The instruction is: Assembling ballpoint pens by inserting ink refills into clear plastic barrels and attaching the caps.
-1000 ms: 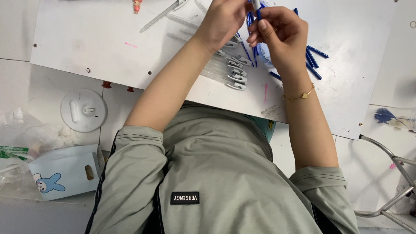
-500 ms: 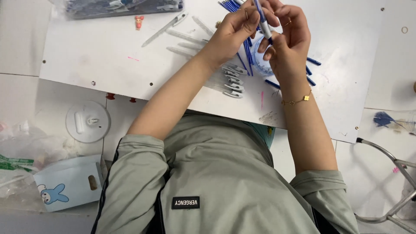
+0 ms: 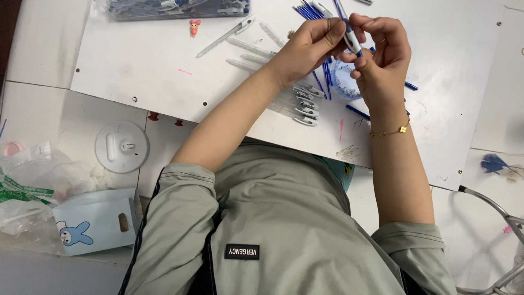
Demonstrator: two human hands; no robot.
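The fingers (image 3: 333,41) of both hands now pinch one white pen (image 3: 350,37) at twelve o'clock over the white surface (image 3: 136,65); a second ago they were further up, so the left hand (image 3: 305,49) and right hand (image 3: 382,54) have drawn nearer, loose blue refills (image 3: 326,76) beneath them.

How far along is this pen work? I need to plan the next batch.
Done, it seems: a row of clear pens with clips lies by the left forearm. In hand: the left hand and right hand pinch one pen between them. Left: loose blue refills, clear barrels and a bag of parts lie on the white board.
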